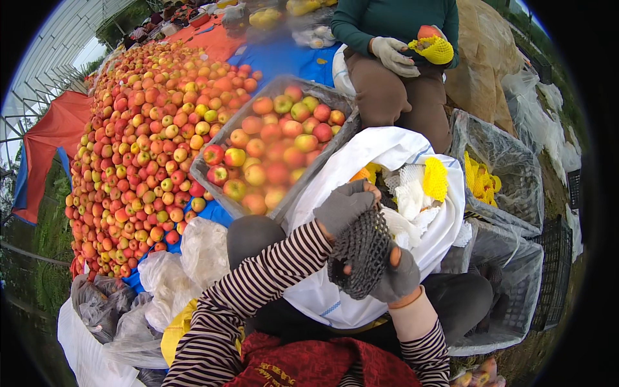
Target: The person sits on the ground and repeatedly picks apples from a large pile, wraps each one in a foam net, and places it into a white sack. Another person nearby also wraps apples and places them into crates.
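Observation:
A black foam fruit net [360,254] is stretched between my two gloved hands above an open white woven sack [319,295]. My left hand [346,205], in a grey fingerless glove, grips the net's upper edge. My right hand [399,275], gloved alike, holds its lower right side. Whether an apple is inside the net cannot be told. In the sack lie white foam nets [411,196] and a yellow foam net [435,179]. Left of the sack stands a plastic-lined crate [208,181] holding apples [292,128].
A large apple heap [140,159] covers the left side on a blue tarp [213,213]. Across from me sits a co-worker with an apple in a yellow net [435,51]. Lined crates stand at right, one with yellow nets [479,181]. Clear plastic bags [169,275] lie at lower left.

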A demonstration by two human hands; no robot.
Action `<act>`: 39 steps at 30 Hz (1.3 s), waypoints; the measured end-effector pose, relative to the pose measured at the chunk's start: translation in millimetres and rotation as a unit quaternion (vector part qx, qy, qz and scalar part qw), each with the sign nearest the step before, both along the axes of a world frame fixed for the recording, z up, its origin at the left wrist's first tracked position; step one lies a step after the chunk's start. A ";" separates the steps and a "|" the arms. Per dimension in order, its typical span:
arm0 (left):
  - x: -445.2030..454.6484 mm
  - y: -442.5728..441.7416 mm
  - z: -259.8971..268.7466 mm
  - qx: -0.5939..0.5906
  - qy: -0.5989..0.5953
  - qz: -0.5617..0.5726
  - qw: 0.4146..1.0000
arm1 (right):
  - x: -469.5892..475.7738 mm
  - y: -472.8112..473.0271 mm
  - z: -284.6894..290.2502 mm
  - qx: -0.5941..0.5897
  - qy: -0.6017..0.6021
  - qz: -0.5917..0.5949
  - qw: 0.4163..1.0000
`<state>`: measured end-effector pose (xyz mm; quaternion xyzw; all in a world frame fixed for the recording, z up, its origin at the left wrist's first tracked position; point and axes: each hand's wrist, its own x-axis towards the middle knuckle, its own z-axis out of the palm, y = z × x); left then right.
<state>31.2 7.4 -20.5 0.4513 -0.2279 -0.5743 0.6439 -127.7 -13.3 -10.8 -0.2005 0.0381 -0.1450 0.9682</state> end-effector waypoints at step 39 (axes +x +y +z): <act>-41.8 -31.5 5.6 -0.103 -0.302 0.039 0.947 | -1.6 -56.6 6.6 -0.693 0.237 -0.448 0.512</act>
